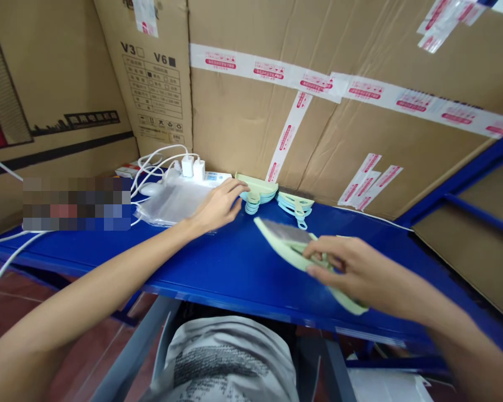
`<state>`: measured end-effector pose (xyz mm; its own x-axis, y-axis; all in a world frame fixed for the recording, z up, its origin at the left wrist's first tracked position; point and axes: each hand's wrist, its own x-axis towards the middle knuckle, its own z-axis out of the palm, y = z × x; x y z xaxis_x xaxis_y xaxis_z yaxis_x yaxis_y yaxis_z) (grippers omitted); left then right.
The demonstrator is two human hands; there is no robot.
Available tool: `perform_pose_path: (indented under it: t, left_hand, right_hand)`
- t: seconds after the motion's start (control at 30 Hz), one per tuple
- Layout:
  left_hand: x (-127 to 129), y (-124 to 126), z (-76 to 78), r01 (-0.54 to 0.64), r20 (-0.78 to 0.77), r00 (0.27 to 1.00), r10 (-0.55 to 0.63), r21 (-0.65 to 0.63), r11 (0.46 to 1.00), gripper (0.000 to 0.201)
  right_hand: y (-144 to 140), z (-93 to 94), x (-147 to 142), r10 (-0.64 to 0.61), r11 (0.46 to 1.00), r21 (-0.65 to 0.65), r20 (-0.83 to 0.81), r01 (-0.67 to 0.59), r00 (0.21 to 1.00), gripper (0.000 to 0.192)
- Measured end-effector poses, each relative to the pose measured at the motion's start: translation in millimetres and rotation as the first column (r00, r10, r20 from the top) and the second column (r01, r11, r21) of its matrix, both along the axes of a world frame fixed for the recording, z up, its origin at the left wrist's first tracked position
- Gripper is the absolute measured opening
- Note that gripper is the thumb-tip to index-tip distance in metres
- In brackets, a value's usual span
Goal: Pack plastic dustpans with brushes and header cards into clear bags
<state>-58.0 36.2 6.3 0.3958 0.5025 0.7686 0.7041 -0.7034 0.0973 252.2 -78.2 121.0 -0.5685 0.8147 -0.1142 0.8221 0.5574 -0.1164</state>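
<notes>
Green plastic pieces are what both hands are busy with, on a blue shelf backed by taped cardboard boxes. From about seven o'clock the left arm stretches long and nearly straight across the shelf, wrist level, and the left hand lies palm down with its fingers loosely extended, the tips touching a stack of pale green fan-shaped pieces at about twelve o'clock. From five o'clock the right arm comes in bent, and the right hand curls around a long pale green piece, thumb and fingers closed on its handle so that its flat end tilts up toward eleven o'clock. Just beside the stack, at one o'clock, lie light blue pieces. Clear plastic bags and a white power strip with chargers sit under and behind the left wrist.
</notes>
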Motion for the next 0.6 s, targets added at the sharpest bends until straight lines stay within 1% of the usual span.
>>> perform_pose_path:
  t: [0.07, 0.1, 0.17, 0.23, 0.27, 0.3, 0.37, 0.4, 0.47, 0.6]
  left_hand:
    - [-3, 1, 1.7, -0.068, 0.073, 0.995, 0.071, -0.037, 0.997, 0.029]
    - [-4, 2, 1.5, -0.091, 0.093, 0.991, 0.097, -0.063, 0.994, 0.029]
    - [-4, 3, -0.2, -0.104, 0.098, 0.989, 0.114, -0.101, 0.989, 0.028]
    - [-3, 4, -2.4, -0.08, 0.072, 0.993, 0.089, -0.118, 0.99, 0.028]
    - [-2, 4, -3.3, -0.06, 0.057, 0.996, 0.068, -0.127, 0.99, 0.029]
    - [-1, 3, -4.1, -0.039, 0.042, 0.998, 0.046, -0.139, 0.989, 0.03]
    - [1, 3, -5.2, -0.001, 0.022, 1.0, 0.005, -0.172, 0.985, 0.033]
    - [2, 2, -5.6, 0.013, 0.017, 1.0, -0.01, -0.186, 0.983, 0.034]
    - [3, 3, -6.6, 0.023, 0.01, 1.0, -0.022, -0.195, 0.981, 0.035]
    - [3, 6, -9.7, -0.011, 0.007, 1.0, 0.013, -0.188, 0.982, 0.031]
  right_hand:
    - [20, 25.2, -9, -0.076, 0.994, 0.072, -0.038, 0.079, 0.996, 0.026]
    - [36, 33.2, -18, -0.114, 0.986, 0.117, -0.045, 0.119, 0.992, 0.026]
    - [75, 38.0, -43, -0.144, 0.962, 0.221, -0.083, 0.159, 0.986, 0.027]
    - [119, 30.7, -74, -0.162, 0.95, 0.248, -0.122, 0.189, 0.979, 0.025]
    - [140, 24.6, -90, -0.192, 0.945, 0.243, -0.125, 0.218, 0.973, 0.024]
    - [159, 17.8, -104, -0.19, 0.948, 0.233, -0.127, 0.216, 0.973, 0.024]
    - [187, 4.5, -129, -0.204, 0.953, 0.202, -0.131, 0.227, 0.97, 0.024]
    - [196, -1.6, -138, -0.205, 0.955, 0.191, -0.131, 0.227, 0.97, 0.025]
    - [205, -12.5, -152, -0.211, 0.956, 0.179, -0.125, 0.231, 0.969, 0.026]
    - [204, -27.4, -163, -0.239, 0.951, 0.173, -0.108, 0.255, 0.965, 0.028]
